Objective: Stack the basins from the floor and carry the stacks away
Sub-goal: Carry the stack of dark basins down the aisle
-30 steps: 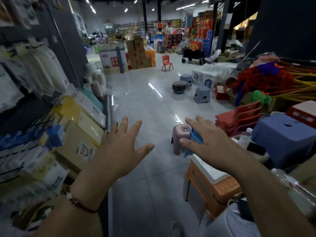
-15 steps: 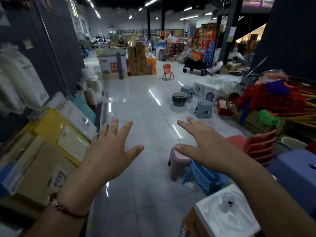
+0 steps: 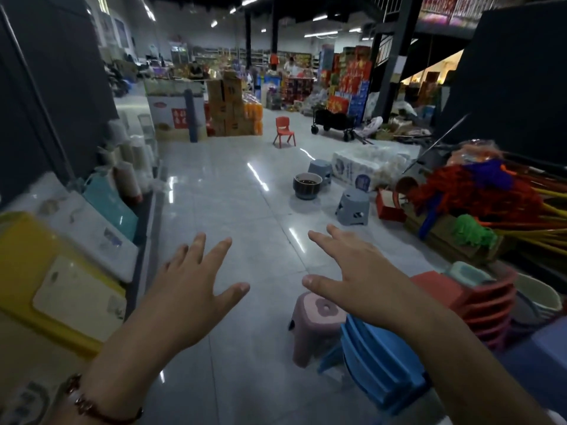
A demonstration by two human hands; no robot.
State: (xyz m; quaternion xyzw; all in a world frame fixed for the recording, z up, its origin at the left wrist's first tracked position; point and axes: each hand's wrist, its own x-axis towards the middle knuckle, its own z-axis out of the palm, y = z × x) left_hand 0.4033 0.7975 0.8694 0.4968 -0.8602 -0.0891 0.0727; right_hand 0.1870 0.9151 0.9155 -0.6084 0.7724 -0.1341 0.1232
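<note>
Both sets of fingers are spread wide and straight, holding nothing: the left hand (image 3: 187, 289) floats over bare floor tiles at near centre, the right hand (image 3: 352, 280) hovers just above a pink stool (image 3: 313, 320) without plainly touching it

The thing that looks most like the task's target is a dark round basin (image 3: 307, 186), standing on the floor (image 3: 233, 210) far up the aisle, right of centre, well apart from both hands. It sits just beside a grey-blue stool (image 3: 320, 169) behind it and near a second grey stool (image 3: 352, 207) toward the camera. Whether it is one basin or several nested cannot be told at this range; something dark shows inside the bowl

My guess is moulded plastic: light, fairly stiff at the rolled rim, flexing in the wall, with a smooth skin that could slide under a flat palm. The rim is the sensible hold, fingers hooked under the lip on opposite sides with thumbs over the top, so a nested stack lifts as one piece and does not tilt apart. If the dark contents are liquid or loose, it should be kept level

At near right, pale tubs (image 3: 537, 299) sit beside stacked red chairs (image 3: 478, 305) and blue chairs (image 3: 380, 360); shelves of boards (image 3: 61, 289) run along the left
</note>
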